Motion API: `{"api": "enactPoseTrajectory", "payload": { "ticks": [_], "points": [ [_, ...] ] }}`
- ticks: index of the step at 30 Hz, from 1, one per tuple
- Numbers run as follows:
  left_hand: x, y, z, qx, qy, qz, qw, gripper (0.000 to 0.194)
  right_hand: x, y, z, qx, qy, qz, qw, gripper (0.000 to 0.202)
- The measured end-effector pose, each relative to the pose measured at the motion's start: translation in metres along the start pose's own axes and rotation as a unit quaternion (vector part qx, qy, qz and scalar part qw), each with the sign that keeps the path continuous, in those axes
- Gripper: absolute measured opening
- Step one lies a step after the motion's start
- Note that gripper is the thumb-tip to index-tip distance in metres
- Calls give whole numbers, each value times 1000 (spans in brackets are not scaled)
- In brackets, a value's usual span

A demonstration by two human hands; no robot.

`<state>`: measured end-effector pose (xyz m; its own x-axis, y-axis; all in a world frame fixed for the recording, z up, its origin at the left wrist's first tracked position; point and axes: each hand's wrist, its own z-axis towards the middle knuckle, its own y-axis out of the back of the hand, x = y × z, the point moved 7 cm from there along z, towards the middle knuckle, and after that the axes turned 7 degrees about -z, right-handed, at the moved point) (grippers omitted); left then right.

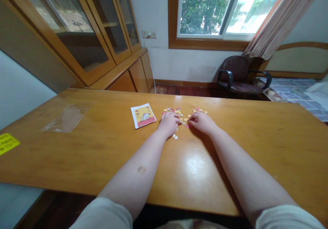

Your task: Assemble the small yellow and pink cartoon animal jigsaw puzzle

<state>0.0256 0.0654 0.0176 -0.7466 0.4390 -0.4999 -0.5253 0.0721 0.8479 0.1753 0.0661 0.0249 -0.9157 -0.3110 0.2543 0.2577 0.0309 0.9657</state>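
Pale sleeves [107, 211] leave our 2 forearms [135, 164] bare over the wooden table [102, 143]. Our left hand [169, 122] curls over the puzzle pieces [186, 119]; our right hand [202, 122] narrows to a near-pinch beside them, but we cannot tell whether either grips 1. The pieces lie around and between our hands, probably for easy reach. Left of them, a picture card [143, 116] lies face up, perhaps for glancing. Beyond, a chair [234, 70] stands near the window [205, 10].
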Motion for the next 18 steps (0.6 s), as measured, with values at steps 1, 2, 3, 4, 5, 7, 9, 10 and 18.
{"api": "enactPoseTrajectory", "payload": {
  "ticks": [1, 2, 3, 4, 5, 7, 9, 10, 18],
  "points": [
    [1, 0, 0, -2, 8, 3, 1000, 34, -3, 0, 1, 10, 3, 9, 1000, 14],
    [2, 1, 0, -6, 17, 6, 1000, 33, -6, -2, 1, 22, 7, 15, 1000, 13],
    [4, 2, 1, -11, 28, 9, 999, 33, -8, -3, 2, 33, 9, 16, 999, 11],
    [6, 3, 1, -19, 41, 12, 999, 32, -10, -4, 3, 41, 8, 13, 999, 11],
    [8, 5, 1, -27, 52, 15, 998, 32, -11, -4, 3, 43, 5, 4, 999, 11],
    [12, 7, 1, -41, 73, 18, 996, 32, -11, -1, 3, 29, -3, -20, 999, 11],
    [15, 10, 1, -58, 90, 15, 994, 32, 1, 2, 0, 9, 18, -30, 999, 14],
    [16, 13, 1, -70, 97, 10, 993, 33, 11, 2, -2, 1, 45, -24, 999, 16],
    [12, 23, -2, -111, 102, -27, 988, 33, 70, -22, -16, 6, 168, -45, 985, 23]
  ]
}}
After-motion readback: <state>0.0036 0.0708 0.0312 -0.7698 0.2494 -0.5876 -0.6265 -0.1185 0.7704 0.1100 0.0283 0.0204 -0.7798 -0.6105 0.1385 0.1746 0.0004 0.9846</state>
